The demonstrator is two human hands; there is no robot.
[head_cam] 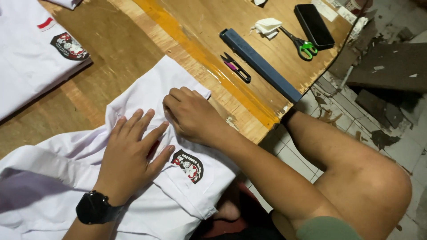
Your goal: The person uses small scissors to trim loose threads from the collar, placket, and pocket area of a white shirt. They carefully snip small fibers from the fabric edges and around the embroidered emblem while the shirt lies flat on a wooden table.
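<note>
Your white shirt [178, 89] lies across the near edge of the wooden table [111, 49], its lower part hanging off the edge toward your lap. Both hands rest on it. Your left hand [133, 149] lies flat with fingers spread and released, palm down on the cloth, partly covering a small red patch [153, 149]. Your right hand [189, 115] sits just beside it, toward the sleeve end, fingers curled under and pressing the fabric — whether they pinch a fold cannot be told from this view.

Just right of your left hand, an embroidered shield-shaped badge [189, 165] in black, red and white sits on the shirt. A second white shirt [26, 62] lies at the far left of the table, well apart, bearing the same kind of badge [69, 46] and a small red-and-white strip [45, 23] above it.

Your left wrist carries a black watch [93, 207], the forearm entering from the lower edge. Your right forearm crosses in from the right, elbow bent, beside your raised knee [369, 178].

Beyond your hands on the table: small thread snips [235, 67], a long blue-grey bar [259, 64], green-handled scissors [300, 44] and a black flat case [314, 26].
</note>
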